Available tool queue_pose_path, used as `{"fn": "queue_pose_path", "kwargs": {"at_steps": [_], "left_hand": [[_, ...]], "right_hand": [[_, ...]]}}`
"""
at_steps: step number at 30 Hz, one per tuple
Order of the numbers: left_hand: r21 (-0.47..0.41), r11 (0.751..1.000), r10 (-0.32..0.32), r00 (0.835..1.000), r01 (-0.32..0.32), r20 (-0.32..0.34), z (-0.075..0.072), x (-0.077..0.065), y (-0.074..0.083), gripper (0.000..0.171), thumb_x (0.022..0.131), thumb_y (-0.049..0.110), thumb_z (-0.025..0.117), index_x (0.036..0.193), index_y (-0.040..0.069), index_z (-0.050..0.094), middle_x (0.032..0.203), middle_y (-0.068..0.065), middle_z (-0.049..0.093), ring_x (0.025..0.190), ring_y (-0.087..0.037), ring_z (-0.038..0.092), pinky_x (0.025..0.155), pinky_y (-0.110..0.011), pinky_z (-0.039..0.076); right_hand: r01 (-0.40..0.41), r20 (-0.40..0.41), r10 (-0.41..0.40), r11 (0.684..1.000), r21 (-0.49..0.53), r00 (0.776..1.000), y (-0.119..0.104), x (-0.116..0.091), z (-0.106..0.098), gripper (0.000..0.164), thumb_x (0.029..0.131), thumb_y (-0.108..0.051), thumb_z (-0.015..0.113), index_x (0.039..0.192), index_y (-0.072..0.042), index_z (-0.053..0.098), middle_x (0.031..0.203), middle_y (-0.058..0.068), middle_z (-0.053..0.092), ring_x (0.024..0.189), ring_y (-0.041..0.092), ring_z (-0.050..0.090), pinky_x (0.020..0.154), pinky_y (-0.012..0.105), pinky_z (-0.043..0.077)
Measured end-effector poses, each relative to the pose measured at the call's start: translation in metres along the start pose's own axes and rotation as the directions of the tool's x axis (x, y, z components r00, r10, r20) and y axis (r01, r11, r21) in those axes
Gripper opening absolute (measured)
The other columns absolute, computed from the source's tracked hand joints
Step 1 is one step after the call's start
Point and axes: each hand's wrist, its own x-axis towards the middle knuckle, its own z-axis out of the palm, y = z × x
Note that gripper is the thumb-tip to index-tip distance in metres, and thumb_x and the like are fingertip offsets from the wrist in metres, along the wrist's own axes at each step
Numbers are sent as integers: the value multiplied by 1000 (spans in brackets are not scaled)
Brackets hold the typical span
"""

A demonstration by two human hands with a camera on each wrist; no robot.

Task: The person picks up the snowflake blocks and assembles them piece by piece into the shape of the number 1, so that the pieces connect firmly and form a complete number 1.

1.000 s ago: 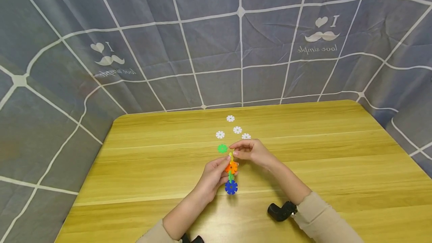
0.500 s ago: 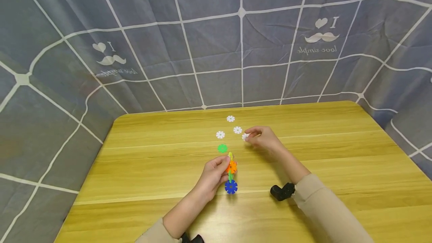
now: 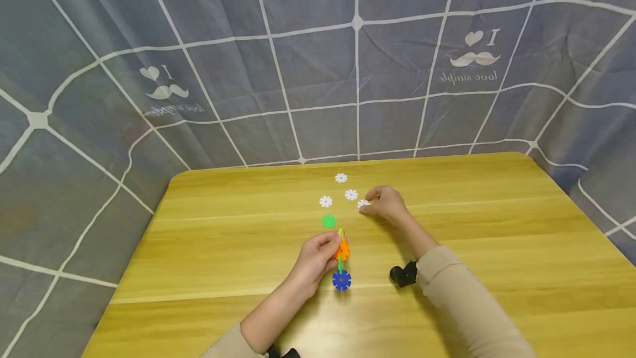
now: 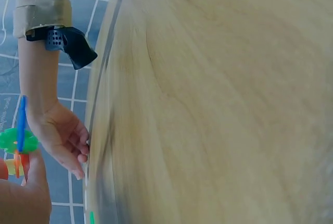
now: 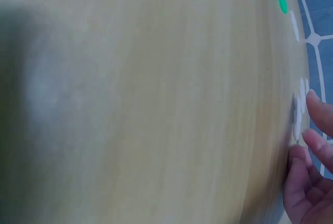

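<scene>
My left hand (image 3: 316, 258) pinches a chain of interlocking plastic snowflake discs over the front middle of the table. From the top, the chain has a yellow disc (image 3: 341, 233) edge-on, an orange disc (image 3: 343, 249), a green disc (image 3: 340, 264) edge-on and a blue disc (image 3: 342, 280) facing up. Farther right, my right hand (image 3: 388, 204) has its thumb and a fingertip at the edge of a white snowflake disc (image 3: 363, 204); in the right wrist view these fingertips meet the lower end of that disc (image 5: 297, 120).
More white snowflake discs (image 3: 351, 195) lie on the wooden table (image 3: 223, 247) near its back edge. A loose green disc (image 3: 329, 221) rests just beyond the chain. A grey curtain (image 3: 318, 76) hangs behind the table. Black wrist mounts (image 3: 403, 274) stick out from the sleeves.
My right hand has left the top of the chain and moved away and to the right, to the rightmost white disc. My left hand holds the chain in nearly the same place.
</scene>
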Motion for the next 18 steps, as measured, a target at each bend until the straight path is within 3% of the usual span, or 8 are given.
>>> {"fn": "queue_pose_path", "kwargs": {"at_steps": [5,8,18], "left_hand": [[2,1000,6,1000,-6,-3,-1,0,-3,41,96,13,52,128,-12,45,109,-13,63,82,-7,60,68,-15,52],[10,1000,10,1000,-10,-5,0,1,-1,42,96,13,52,129,-11,45,110,-15,62,83,-8,60,69,-16,52],[-6,1000,2,1000,-2,-26,0,1,2,42,96,15,53,128,-11,46,113,-17,63,71,-5,60,56,-14,49]], "right_hand": [[1,-21,-3,995,-104,1000,-2,-1,4,33,71,-19,82,91,-1,65,89,11,62,77,22,50,68,33,44],[-3,-25,0,994,-111,1000,-3,-1,4,33,69,-17,83,89,-1,63,89,12,62,79,24,52,71,35,45],[-27,-6,27,1000,10,1000,-3,-2,3,30,68,-7,82,85,-1,59,71,6,53,64,17,47,55,25,40]]}}
